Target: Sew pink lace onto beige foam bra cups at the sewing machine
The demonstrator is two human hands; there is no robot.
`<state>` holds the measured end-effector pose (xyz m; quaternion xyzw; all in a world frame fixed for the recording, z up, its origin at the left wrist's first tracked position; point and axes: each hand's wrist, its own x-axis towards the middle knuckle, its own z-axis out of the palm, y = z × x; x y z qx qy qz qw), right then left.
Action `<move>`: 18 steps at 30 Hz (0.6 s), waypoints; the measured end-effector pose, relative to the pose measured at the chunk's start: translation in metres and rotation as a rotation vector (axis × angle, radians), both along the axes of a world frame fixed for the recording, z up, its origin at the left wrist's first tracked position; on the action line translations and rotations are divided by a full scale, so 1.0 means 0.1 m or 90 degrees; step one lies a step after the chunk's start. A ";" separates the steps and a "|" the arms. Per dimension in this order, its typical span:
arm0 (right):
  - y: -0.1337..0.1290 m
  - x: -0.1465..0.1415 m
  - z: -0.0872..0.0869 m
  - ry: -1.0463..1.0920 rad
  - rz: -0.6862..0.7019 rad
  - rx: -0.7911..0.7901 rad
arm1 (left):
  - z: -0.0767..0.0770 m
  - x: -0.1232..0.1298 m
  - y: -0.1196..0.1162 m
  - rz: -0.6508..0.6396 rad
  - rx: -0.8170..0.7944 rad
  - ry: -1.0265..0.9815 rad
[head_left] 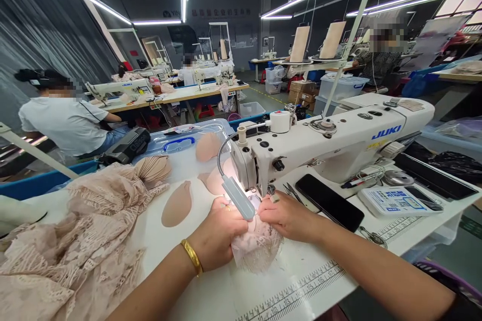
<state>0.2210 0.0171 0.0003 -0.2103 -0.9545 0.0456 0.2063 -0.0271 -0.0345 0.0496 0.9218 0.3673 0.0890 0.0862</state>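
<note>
Under the needle end of a white sewing machine point(301, 145) lies a pale pink lace bra cup point(259, 251). My left hand point(216, 233) is closed on its left edge, fingers pressed together beside the lamp head. From the right, my right hand point(288, 215) pinches the cup's upper edge close to the needle. A grey gooseneck lamp point(238, 198) lights the spot and covers part of the fabric and fingertips. On the table to the left rests a loose beige cup pad point(177, 204).
Pink lace fabric point(94, 230) is heaped at the left, with stacked pads point(152, 168) behind it. Scissors point(293, 191), a black phone point(329, 201) and a white box point(399, 199) lie to the right. A co-worker point(66, 115) sits at the far left.
</note>
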 end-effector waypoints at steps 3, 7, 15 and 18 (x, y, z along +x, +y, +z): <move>0.00 0.00 -0.01 0.019 -0.012 0.005 | -0.04 0.00 -0.03 0.001 0.004 0.008; -0.02 0.01 0.00 0.016 -0.056 -0.016 | -0.03 0.00 -0.01 0.022 0.011 0.008; 0.02 0.03 0.03 0.100 -0.114 -0.020 | -0.02 -0.02 0.11 0.048 0.024 0.019; 0.04 0.02 0.04 0.144 -0.116 -0.047 | -0.04 -0.02 0.13 0.053 0.046 0.025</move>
